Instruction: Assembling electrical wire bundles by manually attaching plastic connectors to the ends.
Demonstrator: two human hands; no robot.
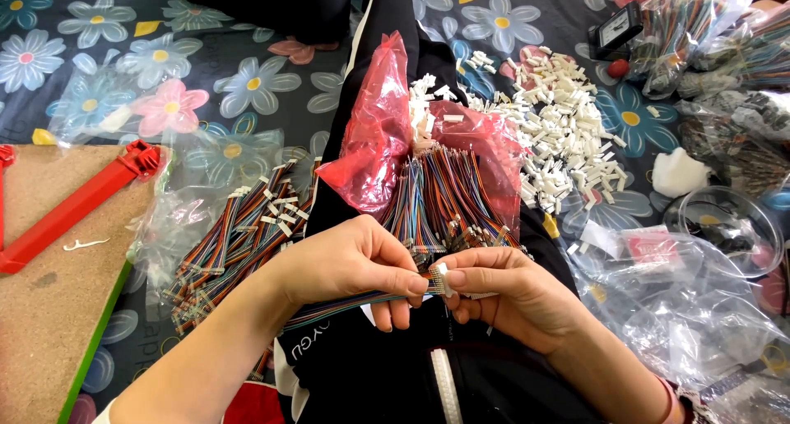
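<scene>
My left hand [350,264] pinches the end of a flat multicoloured ribbon cable [346,305] that trails back under the wrist. My right hand [502,288] holds a small white plastic connector [442,274] right against the cable's end; the fingertips of both hands meet there. Just beyond the hands, a red plastic bag [378,136] lies open on my black-trousered lap, spilling a bundle of coloured wire sets [444,198].
A heap of white connectors [564,120] lies to the right on the flowered cloth. Finished cables in clear plastic [239,235] lie to the left, beside a cork board [49,292] and a red tool [78,202]. Clear bags [699,309], a round clear lid [724,227] and bagged wires [699,29] crowd the right.
</scene>
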